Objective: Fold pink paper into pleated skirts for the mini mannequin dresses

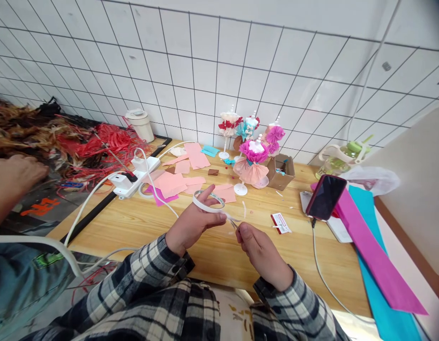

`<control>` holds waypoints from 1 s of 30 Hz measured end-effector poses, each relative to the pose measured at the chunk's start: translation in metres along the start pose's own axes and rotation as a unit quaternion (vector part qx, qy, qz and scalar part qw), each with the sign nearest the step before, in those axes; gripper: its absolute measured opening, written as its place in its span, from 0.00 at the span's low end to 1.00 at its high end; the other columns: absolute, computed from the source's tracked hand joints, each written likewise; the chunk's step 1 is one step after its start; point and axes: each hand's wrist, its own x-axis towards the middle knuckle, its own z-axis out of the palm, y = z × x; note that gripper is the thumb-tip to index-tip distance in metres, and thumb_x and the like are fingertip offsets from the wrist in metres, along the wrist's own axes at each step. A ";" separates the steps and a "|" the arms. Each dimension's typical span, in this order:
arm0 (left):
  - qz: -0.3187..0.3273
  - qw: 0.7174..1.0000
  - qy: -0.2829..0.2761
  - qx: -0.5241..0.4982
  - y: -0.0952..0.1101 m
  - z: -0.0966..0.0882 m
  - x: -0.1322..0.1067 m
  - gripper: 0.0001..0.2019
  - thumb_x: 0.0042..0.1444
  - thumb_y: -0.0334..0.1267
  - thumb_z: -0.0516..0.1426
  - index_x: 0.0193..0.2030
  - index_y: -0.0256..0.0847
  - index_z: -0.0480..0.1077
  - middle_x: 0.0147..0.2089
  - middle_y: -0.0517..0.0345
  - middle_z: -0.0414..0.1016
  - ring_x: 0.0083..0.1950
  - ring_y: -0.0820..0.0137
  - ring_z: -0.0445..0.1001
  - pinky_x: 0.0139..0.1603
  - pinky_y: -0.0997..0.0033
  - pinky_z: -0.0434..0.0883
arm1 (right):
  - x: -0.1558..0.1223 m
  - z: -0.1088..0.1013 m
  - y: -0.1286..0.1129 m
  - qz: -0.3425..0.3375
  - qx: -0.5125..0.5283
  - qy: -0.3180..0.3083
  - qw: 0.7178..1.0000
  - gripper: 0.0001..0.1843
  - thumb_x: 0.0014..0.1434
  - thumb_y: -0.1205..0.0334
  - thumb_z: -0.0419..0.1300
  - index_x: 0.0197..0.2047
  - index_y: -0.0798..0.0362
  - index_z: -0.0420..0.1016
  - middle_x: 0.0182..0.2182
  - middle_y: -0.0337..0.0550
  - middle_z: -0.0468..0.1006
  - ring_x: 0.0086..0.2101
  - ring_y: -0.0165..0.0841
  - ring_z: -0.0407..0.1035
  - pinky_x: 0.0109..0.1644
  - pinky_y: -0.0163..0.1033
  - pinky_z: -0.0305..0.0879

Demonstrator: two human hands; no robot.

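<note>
Head — tape [201, 203] in left hand [191, 221], tool [234, 224] in right [259, 247]

My count: tape roll [201, 204] in my left fingers [215, 219], 1. Slim metal tool [234, 224] in my right fingers [246, 231], 1. Dressed mini mannequins [253, 162], 4. Cardboard box [280, 181], 1. Phone [326, 197], 1. Power strip [130, 188], 1. Lidded cup [140, 126], 1. Green-topped bottle [342, 158], 1. Red-and-white card [281, 222], 1. Long sheets at right: magenta sheet [369, 248] 1, teal sheet [367, 210] 1. Salmon paper pieces [171, 183]: several, overlapping, can't get a number.
</note>
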 end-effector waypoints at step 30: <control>0.054 0.968 -0.139 0.203 0.019 -0.028 -0.007 0.35 0.37 0.21 0.53 0.56 0.47 0.66 0.56 0.52 0.66 0.49 0.66 0.69 0.57 0.56 0.63 | 0.017 -0.009 0.002 -0.152 0.028 0.166 0.974 0.09 0.61 0.52 0.51 0.37 0.49 0.57 0.50 0.48 0.69 0.48 0.38 0.63 0.49 0.45 0.61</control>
